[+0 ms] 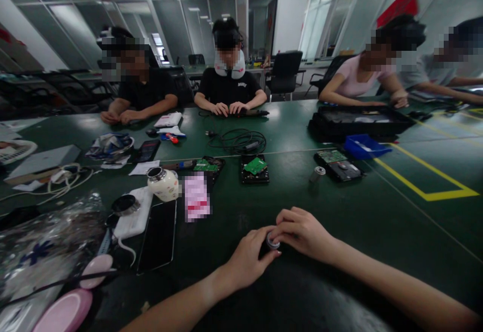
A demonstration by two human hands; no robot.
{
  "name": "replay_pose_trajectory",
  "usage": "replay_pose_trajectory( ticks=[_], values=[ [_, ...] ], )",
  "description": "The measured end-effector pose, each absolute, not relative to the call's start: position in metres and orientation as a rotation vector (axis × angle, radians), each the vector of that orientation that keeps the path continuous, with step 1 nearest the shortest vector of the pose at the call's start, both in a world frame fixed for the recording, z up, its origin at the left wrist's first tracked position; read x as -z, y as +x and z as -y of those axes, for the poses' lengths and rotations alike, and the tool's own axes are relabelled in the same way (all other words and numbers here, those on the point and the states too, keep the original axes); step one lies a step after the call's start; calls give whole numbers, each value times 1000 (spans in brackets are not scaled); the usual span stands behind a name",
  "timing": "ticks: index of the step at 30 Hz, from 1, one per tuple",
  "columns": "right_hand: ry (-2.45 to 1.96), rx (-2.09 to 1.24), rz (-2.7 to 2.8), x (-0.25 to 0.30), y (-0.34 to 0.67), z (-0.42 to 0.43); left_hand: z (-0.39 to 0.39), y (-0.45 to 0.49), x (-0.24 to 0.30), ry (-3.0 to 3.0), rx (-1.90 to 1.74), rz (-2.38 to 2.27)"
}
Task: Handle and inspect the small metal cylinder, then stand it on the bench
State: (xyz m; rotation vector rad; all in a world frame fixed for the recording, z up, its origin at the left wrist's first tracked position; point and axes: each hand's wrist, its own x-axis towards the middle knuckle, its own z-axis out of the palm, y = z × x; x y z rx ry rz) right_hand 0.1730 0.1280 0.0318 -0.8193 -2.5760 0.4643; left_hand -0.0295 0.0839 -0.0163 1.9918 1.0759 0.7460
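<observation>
A small round metal part [272,243] sits between my hands, low over the green table. My left hand [251,254] is curled about its left side, forefinger and thumb gripping it. From the right, my right hand [302,231] pinches at its upper edge with closed fingertips; whether something tiny is in that pinch is hidden. Beyond them a small silver cylinder [318,173] stands on the table. Behind it lie an opened hard drive [341,166] and another one [247,175] with a loose green circuit board [256,165] on top.
To the left are a black phone [157,236], a cream jar [163,185], a white power bank [134,214], a pink card [196,196] and clear plastic wrapping [56,241]. A coiled black cable [241,142], a blue bin [364,147] and several seated people are farther back.
</observation>
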Motion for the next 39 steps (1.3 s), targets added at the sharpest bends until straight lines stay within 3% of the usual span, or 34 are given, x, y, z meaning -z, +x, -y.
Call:
replay_pose_trajectory(
  ticks=[9, 15, 23, 31, 39],
  values=[
    [-903, -351, 2498, -27, 165, -117, -83, -30, 15, 1987, -750, -1064],
    [-1086, -469, 2219, -36, 208, -139, -83, -31, 14, 1964, -716, -1052],
    [-1411, -437, 2294, 9, 267, -160, -84, -32, 12, 1927, -687, -1056],
    [-1376, -502, 2287, 20, 270, -161, -83, -31, 10, 1925, -679, -1072],
    [-1092, -794, 2166, -21, 212, -130, -83, -30, 15, 1954, -720, -1070]
  ],
)
